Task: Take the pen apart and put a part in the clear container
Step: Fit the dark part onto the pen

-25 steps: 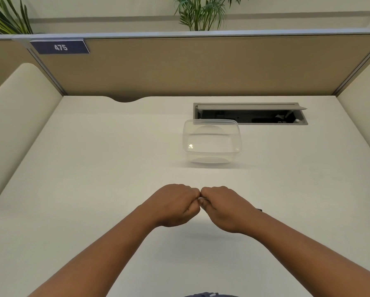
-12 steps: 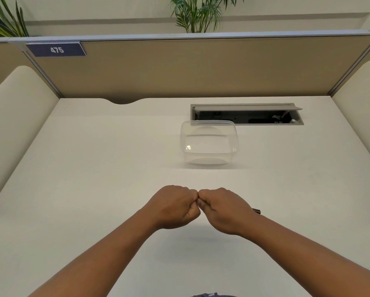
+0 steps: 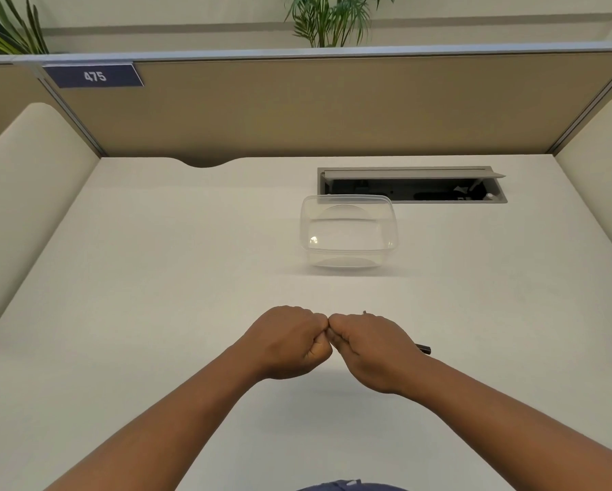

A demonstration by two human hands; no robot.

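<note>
Low centre of the frame, left hand point(image 3: 290, 340) and right hand point(image 3: 372, 349) fist around the pen point(image 3: 423, 348). It looks light, stiff and slick, so gripping each half firmly seems best.

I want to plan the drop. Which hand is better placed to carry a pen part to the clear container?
Probably the right hand. The clear container stands slightly to its side, straight beyond it, and the pen pokes out of that fist. The left hand would have to cross over.

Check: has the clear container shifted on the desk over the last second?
No. The clear container keeps its far rim overlapping the cable hatch's near-left corner; only the head camera wobbles.
</note>
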